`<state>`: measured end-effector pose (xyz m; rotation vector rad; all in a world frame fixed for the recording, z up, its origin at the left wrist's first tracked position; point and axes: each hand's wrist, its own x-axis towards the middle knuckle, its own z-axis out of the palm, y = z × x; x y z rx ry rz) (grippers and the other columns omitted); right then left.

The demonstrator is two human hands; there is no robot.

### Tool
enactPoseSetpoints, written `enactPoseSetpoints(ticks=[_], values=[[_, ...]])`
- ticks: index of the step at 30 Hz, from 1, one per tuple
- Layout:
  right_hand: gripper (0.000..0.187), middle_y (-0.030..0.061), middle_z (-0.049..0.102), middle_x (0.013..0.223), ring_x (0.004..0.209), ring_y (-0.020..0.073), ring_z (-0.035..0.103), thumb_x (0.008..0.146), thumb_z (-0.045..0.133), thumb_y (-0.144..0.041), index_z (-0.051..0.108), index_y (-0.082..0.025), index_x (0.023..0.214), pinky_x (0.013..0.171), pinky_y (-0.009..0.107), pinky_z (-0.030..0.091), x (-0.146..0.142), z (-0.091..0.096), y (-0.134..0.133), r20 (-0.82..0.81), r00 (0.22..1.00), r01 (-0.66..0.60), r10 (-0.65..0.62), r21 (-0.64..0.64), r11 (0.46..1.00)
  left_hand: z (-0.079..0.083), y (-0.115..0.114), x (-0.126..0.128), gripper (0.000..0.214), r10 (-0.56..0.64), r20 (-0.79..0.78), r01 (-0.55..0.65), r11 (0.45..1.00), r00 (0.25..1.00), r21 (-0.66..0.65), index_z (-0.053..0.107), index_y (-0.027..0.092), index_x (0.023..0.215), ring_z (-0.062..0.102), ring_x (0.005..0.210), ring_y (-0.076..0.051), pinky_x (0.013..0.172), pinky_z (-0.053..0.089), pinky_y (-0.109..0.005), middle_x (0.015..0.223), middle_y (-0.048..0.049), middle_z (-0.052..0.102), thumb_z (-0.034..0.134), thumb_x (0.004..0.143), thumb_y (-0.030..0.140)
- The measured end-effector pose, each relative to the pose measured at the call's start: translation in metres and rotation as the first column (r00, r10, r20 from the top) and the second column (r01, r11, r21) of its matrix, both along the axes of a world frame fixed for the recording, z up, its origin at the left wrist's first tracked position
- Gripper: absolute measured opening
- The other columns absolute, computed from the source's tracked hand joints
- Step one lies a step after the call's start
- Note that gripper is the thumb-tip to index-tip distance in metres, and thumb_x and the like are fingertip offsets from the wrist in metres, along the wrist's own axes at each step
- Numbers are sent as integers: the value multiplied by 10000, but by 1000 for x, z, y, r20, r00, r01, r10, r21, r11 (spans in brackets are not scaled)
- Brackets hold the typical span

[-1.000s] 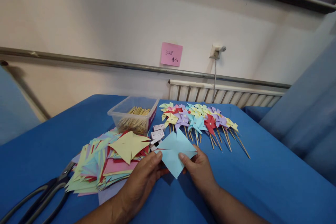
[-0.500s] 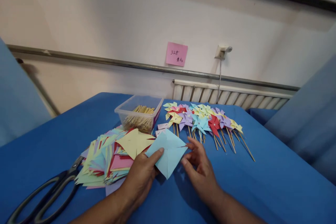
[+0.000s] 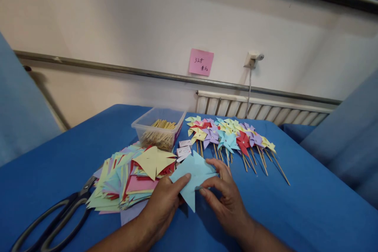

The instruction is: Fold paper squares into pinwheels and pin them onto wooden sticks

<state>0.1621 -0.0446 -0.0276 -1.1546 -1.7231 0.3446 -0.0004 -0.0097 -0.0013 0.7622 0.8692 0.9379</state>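
A light blue cut paper square point(image 3: 193, 173) is held above the blue tablecloth, low in the middle of the head view. My left hand point(image 3: 163, 206) pinches its left side between thumb and fingers. My right hand point(image 3: 226, 199) grips its right side, fingers curled, folding one flap inward. Just left of it lies a pile of cut coloured paper squares point(image 3: 130, 179), a yellow one on top. Behind my hands lies a row of finished paper pinwheels on sticks point(image 3: 230, 138).
A clear plastic tub of wooden sticks point(image 3: 159, 128) stands behind the paper pile. Small white boxes point(image 3: 183, 150) lie beside it. Black scissors point(image 3: 51, 222) rest at the lower left. A pink note point(image 3: 201, 62) hangs on the wall above a radiator.
The blue paper has been turned and brought lower toward me. My right hand has closed on its right side and folded a flap inward. The view has shifted slightly left.
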Motion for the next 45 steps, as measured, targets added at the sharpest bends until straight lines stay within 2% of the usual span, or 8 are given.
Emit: enactPoseSetpoints(ticks=[3, 12, 25, 34, 36, 39, 42, 45], values=[[77, 49, 490, 1275, 1219, 258, 416, 822, 614, -253, 652, -234, 757, 992, 420, 344, 0, 1, 0, -77, 997, -2, -5, -89, 996, -1, 0, 0, 310, -21, -55, 22, 1000, 998, 10, 676, 137, 801, 599, 603, -174, 589, 479, -283, 681, -44, 684, 745, 659, 404], [105, 78, 596, 1130, 1068, 232, 552, 767, 634, -196, 617, -199, 663, 935, 363, 383, -4, 2, 3, -274, 960, -14, -50, -224, 974, -8, 0, -2, 286, -64, -151, 77, 994, 986, 80, 665, 147, 773, 578, 592, -172, 581, 443, -276, 631, -22, 637, 715, 687, 416], [108, 71, 623, 1091, 1038, 225, 578, 747, 640, -178, 604, -195, 647, 923, 341, 386, -4, -3, 6, -312, 949, -40, -50, -274, 961, -8, 1, 0, 306, -102, -175, 119, 989, 979, 89, 658, 156, 771, 568, 600, -177, 575, 416, -269, 630, -15, 634, 743, 651, 424], [116, 71, 618, 1083, 1057, 225, 561, 761, 639, -183, 594, -191, 654, 941, 344, 370, -6, -3, 4, -307, 951, -69, -21, -278, 958, -5, 0, 0, 277, -71, -295, 124, 978, 953, 165, 670, 141, 824, 535, 607, -161, 591, 420, -267, 659, -11, 644, 723, 659, 356], [63, 71, 608, 1110, 1064, 230, 557, 756, 664, -213, 603, -201, 745, 932, 351, 381, -6, -2, 3, -391, 920, -106, -15, -286, 952, -5, 2, -2, 253, -89, -336, 152, 975, 938, 165, 664, 138, 813, 547, 628, -170, 606, 428, -275, 674, -12, 649, 705, 667, 340], [278, 71, 616, 1102, 1022, 222, 580, 770, 676, -296, 561, -228, 1014, 886, 355, 424, -3, -2, 5, -617, 787, -265, 29, -295, 918, -5, 6, -5, 226, -158, -353, 222, 963, 922, 151, 666, 132, 807, 568, 656, -185, 637, 444, -288, 692, -17, 659, 694, 652, 295], [385, 56, 641, 1016, 925, 196, 611, 762, 687, -369, 533, -221, 1083, 825, 324, 451, 1, -3, 8, -764, 640, -472, 86, -302, 828, -3, 7, -7, 210, -286, -357, 350, 928, 890, 129, 673, 127, 819, 568, 648, -180, 631, 444, -282, 681, -14, 656, 674, 640, 237], [439, 17, 644, 886, 785, 153, 605, 699, 748, -342, 545, -209, 1065, 707, 264, 456, 5, -5, 9, -775, 623, -567, 103, -357, 742, 2, 4, -7, 174, -404, -402, 485, 867, 822, 120, 677, 122, 802, 547, 621, -155, 591, 423, -250, 675, -10, 648, 644, 648, 195]])
